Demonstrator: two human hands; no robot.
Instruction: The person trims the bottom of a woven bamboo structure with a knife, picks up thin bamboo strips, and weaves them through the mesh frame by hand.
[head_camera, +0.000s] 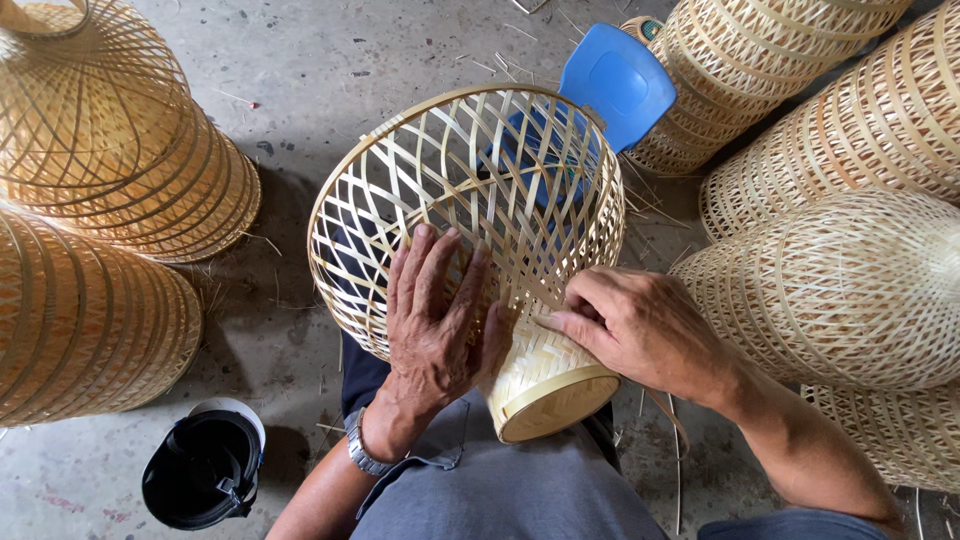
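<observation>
One open-weave bamboo basket frame (470, 200) lies tilted across the person's lap, its wide round mouth turned away toward the floor and its narrow, tightly woven end (545, 385) pointing back at the body. The left hand (435, 320) rests flat on the lattice with fingers spread, pressing rather than gripping. The right hand (630, 325) has its fingers curled, the tips pinching a strip where the loose lattice meets the dense weave — just beside the left thumb. A metal watch (362, 450) sits on the left wrist.

Finished woven shades crowd both sides. On the left there are two darker, golden ones (110, 150), one touching the other, cut off by the picture's edge. On the right at least four paler ones (850, 290) are stacked close, the nearest one just beside the right forearm; a fifth may show at the lower right corner, but I cannot tell whether it is separate. One blue plastic stool (620, 80) stands beyond the frame's mouth, partly seen through the lattice. One black cap (205, 470) lies on the concrete floor (330, 60) near the left elbow.

Open room is mostly ahead and to the upper left — bare floor scattered with thin bamboo slivers.
</observation>
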